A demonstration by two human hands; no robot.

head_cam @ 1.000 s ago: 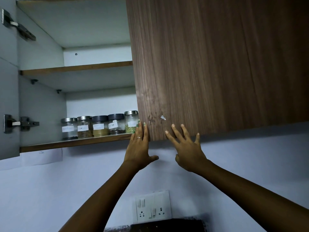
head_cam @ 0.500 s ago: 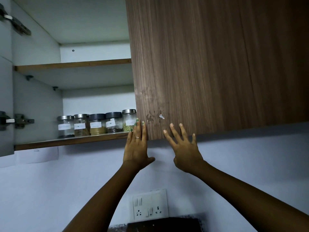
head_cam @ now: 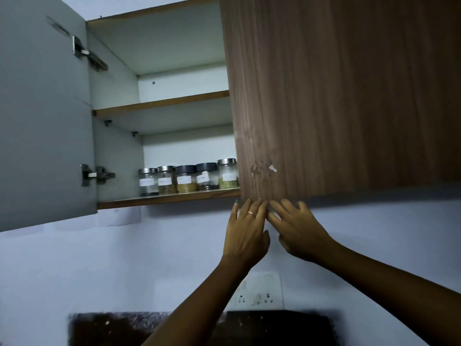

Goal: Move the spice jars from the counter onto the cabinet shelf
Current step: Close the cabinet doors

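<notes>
While five spice jars point(head_cam: 187, 177) sit on the lower shelf point(head_cam: 169, 197), now lower at frame center: left hand point(head_cam: 245, 234) and right hand point(head_cam: 298, 231), fingers spread, empty, closer together under the brown door point(head_cam: 336, 96).

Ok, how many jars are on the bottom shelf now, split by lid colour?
Silver-lidded jars: 3, namely the leftmost jar, the second jar and the rightmost jar
Dark-lidded jars: 2, namely the middle jar and the fourth jar
Total: 5, in one row on the bottom shelf
</notes>
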